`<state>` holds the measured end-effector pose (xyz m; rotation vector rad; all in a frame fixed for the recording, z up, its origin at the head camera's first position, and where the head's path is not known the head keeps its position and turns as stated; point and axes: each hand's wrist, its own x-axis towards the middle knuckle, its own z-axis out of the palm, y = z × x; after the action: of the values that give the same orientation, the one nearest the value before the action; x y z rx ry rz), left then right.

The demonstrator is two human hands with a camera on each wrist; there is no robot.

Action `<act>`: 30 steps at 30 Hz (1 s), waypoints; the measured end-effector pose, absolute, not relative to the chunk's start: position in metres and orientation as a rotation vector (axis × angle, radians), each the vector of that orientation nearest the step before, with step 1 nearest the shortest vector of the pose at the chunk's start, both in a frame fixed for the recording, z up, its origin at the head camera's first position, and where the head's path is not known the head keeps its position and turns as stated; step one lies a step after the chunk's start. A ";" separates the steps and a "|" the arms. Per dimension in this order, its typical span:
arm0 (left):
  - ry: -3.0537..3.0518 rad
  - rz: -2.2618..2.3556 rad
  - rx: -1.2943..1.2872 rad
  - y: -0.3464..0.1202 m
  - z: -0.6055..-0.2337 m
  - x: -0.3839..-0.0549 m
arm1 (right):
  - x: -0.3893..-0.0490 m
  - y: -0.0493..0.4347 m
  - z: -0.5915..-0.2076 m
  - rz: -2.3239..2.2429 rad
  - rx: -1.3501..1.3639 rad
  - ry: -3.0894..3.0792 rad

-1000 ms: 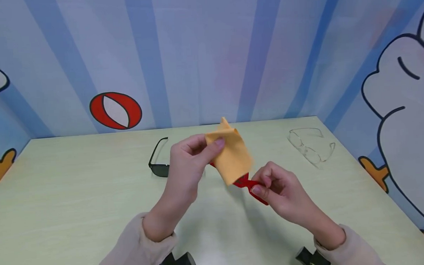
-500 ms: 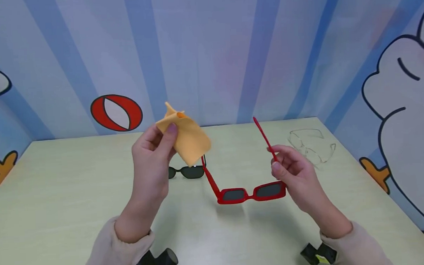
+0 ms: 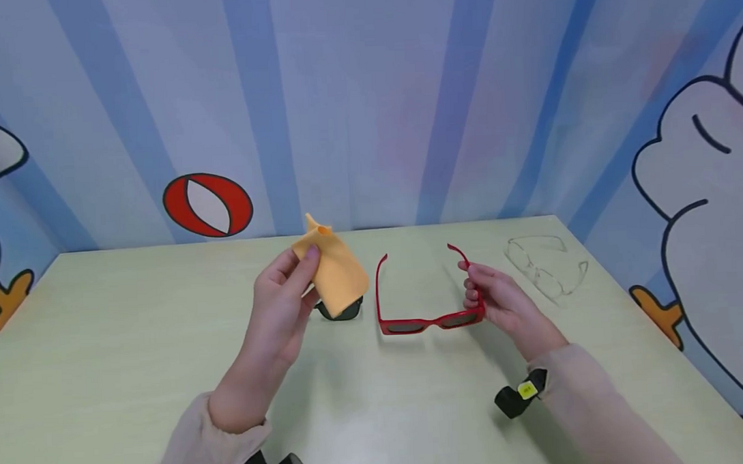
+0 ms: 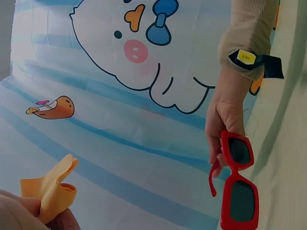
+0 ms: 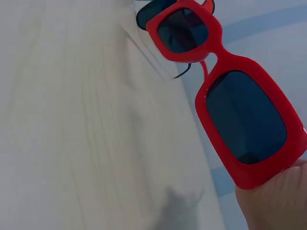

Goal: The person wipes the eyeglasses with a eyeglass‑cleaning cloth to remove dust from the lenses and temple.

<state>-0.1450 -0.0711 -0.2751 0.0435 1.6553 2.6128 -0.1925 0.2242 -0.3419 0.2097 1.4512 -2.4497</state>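
Observation:
My left hand (image 3: 282, 303) pinches an orange cleaning cloth (image 3: 341, 277) between thumb and fingers, raised over the table. In the left wrist view the cloth (image 4: 50, 189) looks folded and bunched. My right hand (image 3: 503, 299) grips one temple of the red sunglasses (image 3: 405, 327), whose arms are spread and point to the back wall. They are low over the table; whether they touch it I cannot tell. Both dark lenses show in the right wrist view, the nearer lens (image 5: 244, 117) large. Black sunglasses (image 3: 348, 312) lie behind the cloth and left hand, mostly hidden.
Thin clear-framed glasses (image 3: 535, 273) lie at the table's back right, beyond my right hand. The pale table (image 3: 136, 349) ends at a blue striped backdrop (image 3: 367, 109) with printed cartoon figures.
The cloth has come off the red sunglasses and moved left with my left hand. My right hand has turned the sunglasses lens side toward me, then moved them farther back and lower.

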 end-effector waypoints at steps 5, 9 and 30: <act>1.656 2.592 0.019 -0.069 -0.280 -0.148 | -0.209 0.224 -0.356 -2.459 0.351 1.377; 1.654 2.569 -0.025 -0.067 -0.283 -0.150 | -0.221 0.219 -0.365 -2.447 0.487 1.419; 1.089 2.590 -0.104 -0.057 -0.315 -0.165 | -0.222 0.241 -0.352 -1.810 0.097 2.387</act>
<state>-0.1649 -0.0574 -0.3146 -0.1036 1.0894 2.5898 -0.2217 0.2414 -0.3517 0.0972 2.3872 -1.8104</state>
